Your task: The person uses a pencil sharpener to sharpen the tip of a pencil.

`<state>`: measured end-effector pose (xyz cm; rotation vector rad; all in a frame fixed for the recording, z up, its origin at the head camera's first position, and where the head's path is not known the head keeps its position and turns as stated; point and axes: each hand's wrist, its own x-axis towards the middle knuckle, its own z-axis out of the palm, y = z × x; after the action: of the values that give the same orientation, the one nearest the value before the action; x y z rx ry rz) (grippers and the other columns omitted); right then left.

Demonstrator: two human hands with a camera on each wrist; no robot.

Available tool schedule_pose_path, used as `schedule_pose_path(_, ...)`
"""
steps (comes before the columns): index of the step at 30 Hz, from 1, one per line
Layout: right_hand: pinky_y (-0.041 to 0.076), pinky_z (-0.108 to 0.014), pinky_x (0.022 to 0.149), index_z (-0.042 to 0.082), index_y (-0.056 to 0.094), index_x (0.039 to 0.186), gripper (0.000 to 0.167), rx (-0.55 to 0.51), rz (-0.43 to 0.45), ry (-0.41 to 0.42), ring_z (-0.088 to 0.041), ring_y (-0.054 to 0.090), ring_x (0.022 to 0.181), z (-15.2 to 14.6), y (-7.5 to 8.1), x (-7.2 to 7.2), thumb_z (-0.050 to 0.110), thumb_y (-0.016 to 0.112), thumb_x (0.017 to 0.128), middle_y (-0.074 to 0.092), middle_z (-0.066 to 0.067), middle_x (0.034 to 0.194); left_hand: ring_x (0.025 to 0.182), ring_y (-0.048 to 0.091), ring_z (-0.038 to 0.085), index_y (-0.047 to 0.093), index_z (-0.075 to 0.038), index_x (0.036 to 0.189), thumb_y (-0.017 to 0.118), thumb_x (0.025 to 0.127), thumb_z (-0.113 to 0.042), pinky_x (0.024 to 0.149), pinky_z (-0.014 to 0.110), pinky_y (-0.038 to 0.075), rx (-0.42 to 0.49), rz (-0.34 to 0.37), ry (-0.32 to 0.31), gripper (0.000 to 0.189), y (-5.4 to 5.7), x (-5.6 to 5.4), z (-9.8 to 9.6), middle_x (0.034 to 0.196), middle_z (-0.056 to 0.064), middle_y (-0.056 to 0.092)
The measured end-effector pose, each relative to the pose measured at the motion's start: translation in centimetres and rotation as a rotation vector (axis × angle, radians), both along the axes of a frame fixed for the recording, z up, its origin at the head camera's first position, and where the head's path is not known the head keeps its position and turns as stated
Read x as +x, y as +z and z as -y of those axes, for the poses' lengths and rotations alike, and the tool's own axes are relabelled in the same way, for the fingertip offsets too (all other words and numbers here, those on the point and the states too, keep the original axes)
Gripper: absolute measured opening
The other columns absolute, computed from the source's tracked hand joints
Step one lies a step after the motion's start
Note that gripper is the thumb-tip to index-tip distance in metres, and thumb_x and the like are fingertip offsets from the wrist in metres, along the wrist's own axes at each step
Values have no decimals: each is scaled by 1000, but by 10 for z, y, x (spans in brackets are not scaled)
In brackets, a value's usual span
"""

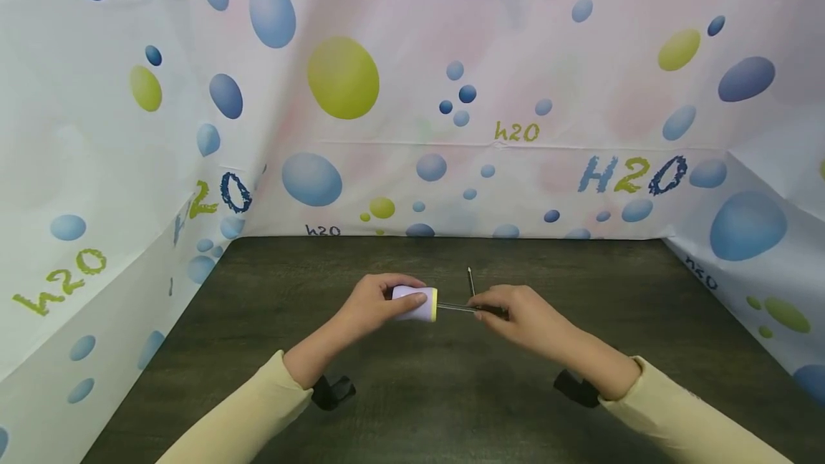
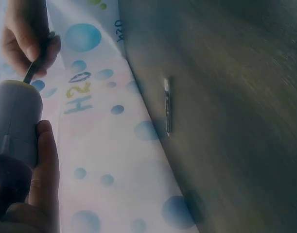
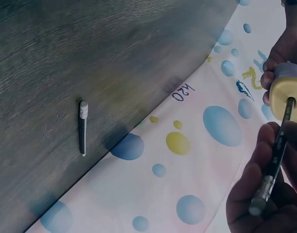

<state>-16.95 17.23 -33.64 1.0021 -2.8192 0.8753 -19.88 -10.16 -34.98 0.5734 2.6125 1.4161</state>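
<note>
My left hand [image 1: 370, 301] grips a lavender pencil sharpener [image 1: 422, 313], a rounded cylinder with a yellow end [image 3: 279, 90] facing right. The right hand [image 1: 525, 312] pinches a dark pencil [image 1: 456, 307] whose front end goes into the hole in that yellow face. A metal band and a pale eraser [image 3: 257, 206] show at the pencil's back end in the right wrist view. Both hands hold the two things over the table, roughly level. Beyond the right fingertips a second pencil [image 1: 471, 280] lies on the table, its eraser end showing in the right wrist view.
The table [image 1: 309, 271] has a dark wood-grain top. Behind it and at both sides hangs a white sheet [image 1: 412, 20] printed with blue and green drops and lettering. Dark straps [image 1: 333, 392] show beneath the wrists.
</note>
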Motion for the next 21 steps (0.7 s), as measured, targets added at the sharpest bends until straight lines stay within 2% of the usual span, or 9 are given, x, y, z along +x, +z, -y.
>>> schedule_pose_path(5, 45, -21, 61, 6, 75, 118, 22, 16, -118, 8, 5, 51, 71, 0, -3, 0, 10, 65, 99, 73, -2, 97, 81, 60, 16, 75, -5, 119, 71, 97, -27, 68, 27, 50, 4, -8, -12, 31, -3, -1, -3, 110, 19, 73)
schedule_pose_path(7, 42, -20, 60, 9, 76, 118, 23, 29, -214, -7, 5, 48, 68, -1, -7, 1, 11, 68, 97, 70, 2, 90, 82, 60, 17, 75, -5, 119, 70, 97, -27, 68, 27, 50, 9, -5, -4, 31, -3, -2, -4, 111, 19, 73)
schedule_pose_path(9, 38, -18, 57, 12, 77, 117, 23, 29, -349, -16, 5, 42, 64, 0, -13, 0, 12, 70, 96, 64, 6, 83, 83, 61, 17, 76, -4, 118, 70, 97, -27, 68, 26, 50, 18, 1, 7, 32, -3, -2, -5, 112, 20, 73)
schedule_pose_path(10, 37, -17, 55, 13, 77, 116, 20, 29, -436, -12, 4, 40, 63, 0, -16, -1, 16, 68, 99, 60, 6, 80, 83, 61, 17, 76, -4, 118, 70, 97, -27, 68, 26, 50, 26, 6, 12, 32, -3, -1, -6, 112, 20, 73)
schedule_pose_path(12, 35, -15, 53, 12, 78, 112, 22, 10, -629, 13, 0, 39, 61, 1, -23, -4, 22, 60, 104, 55, 6, 76, 83, 60, 16, 76, -3, 117, 69, 97, -27, 68, 26, 49, 36, 12, 17, 31, -2, -1, -8, 112, 20, 73)
schedule_pose_path(16, 37, -15, 48, 10, 75, 101, 44, -45, -968, 76, -7, 46, 60, 6, -32, -12, 32, 38, 111, 54, 3, 75, 80, 60, 14, 76, -1, 117, 68, 98, -26, 67, 26, 51, 60, 44, 7, 32, -2, 2, -13, 109, 21, 74)
schedule_pose_path(18, 37, -16, 45, 10, 73, 96, 41, -73, -1063, 80, -8, 49, 58, 8, -33, -14, 30, 41, 112, 55, 3, 73, 81, 61, 14, 76, -1, 117, 68, 98, -26, 67, 26, 52, 69, 65, 10, 32, -1, 5, -15, 110, 22, 74)
schedule_pose_path(21, 37, -18, 42, 10, 72, 89, 41, -99, -1117, 55, -8, 50, 52, 12, -35, -14, 29, 44, 111, 57, 4, 68, 82, 62, 14, 76, -1, 117, 70, 97, -26, 67, 27, 54, 72, 74, 22, 32, 0, 9, -17, 111, 21, 74)
